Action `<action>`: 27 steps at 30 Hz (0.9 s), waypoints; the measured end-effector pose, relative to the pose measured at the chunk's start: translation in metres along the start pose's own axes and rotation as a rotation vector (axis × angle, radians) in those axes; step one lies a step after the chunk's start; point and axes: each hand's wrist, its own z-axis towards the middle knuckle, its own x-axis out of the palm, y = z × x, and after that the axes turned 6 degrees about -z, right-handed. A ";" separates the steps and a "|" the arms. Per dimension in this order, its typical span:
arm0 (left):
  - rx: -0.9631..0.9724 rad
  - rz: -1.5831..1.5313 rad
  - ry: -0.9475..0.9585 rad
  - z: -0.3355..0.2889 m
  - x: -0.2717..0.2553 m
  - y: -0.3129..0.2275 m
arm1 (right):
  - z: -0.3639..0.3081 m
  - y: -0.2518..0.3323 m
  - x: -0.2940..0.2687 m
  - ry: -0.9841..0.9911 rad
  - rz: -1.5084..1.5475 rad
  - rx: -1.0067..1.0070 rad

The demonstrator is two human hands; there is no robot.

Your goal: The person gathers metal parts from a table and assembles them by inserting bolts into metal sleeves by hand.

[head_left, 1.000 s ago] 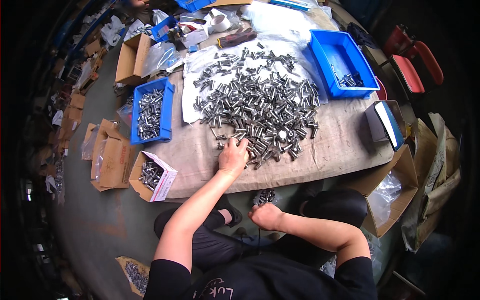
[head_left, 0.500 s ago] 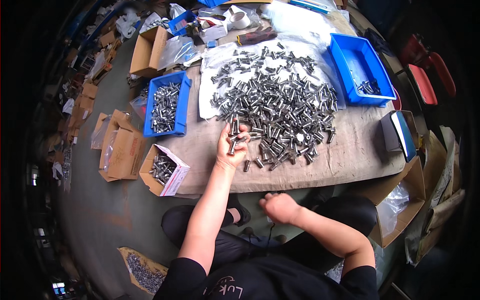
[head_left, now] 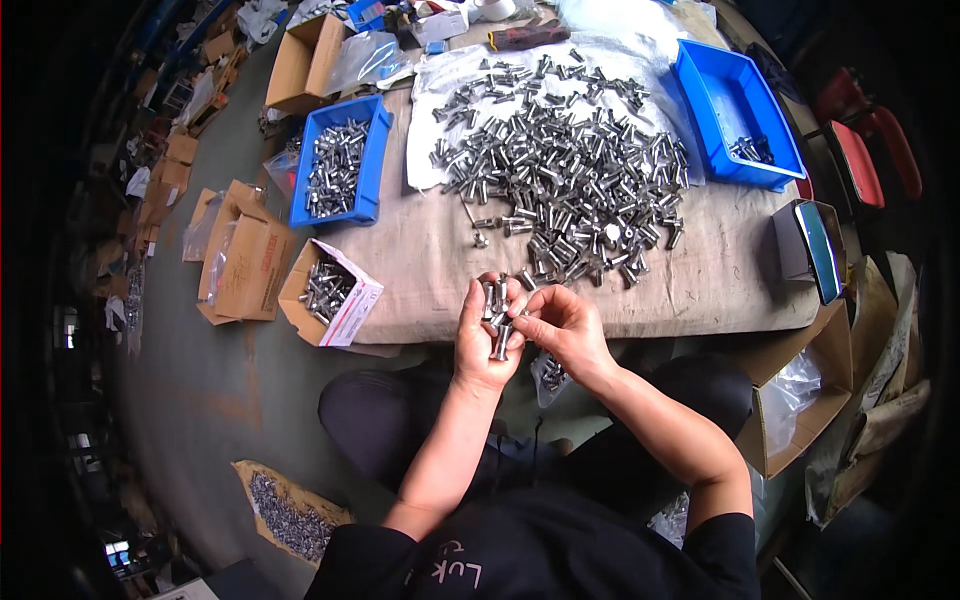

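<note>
Steel bolts (head_left: 503, 345) lie loosely bunched in the left hand (head_left: 480, 345), its fingers curled round them, just off the table's (head_left: 720, 285) front edge. Right hand's (head_left: 565, 325) fingertips at the bunch; can't tell whether one is pinched. Risk: smooth shanks could roll off a tipped palm, dropping past the clear bag (head_left: 547, 394) nearby.
</note>
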 end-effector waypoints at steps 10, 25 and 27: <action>0.106 -0.078 -0.055 -0.044 0.005 0.001 | -0.033 0.012 0.031 -0.009 -0.553 -0.556; 0.002 -0.133 -0.159 -0.055 -0.009 -0.004 | -0.039 0.011 0.035 0.016 -0.484 -0.465; 0.019 -0.113 -0.219 -0.054 -0.007 -0.003 | -0.035 0.011 0.033 0.036 -0.647 -0.696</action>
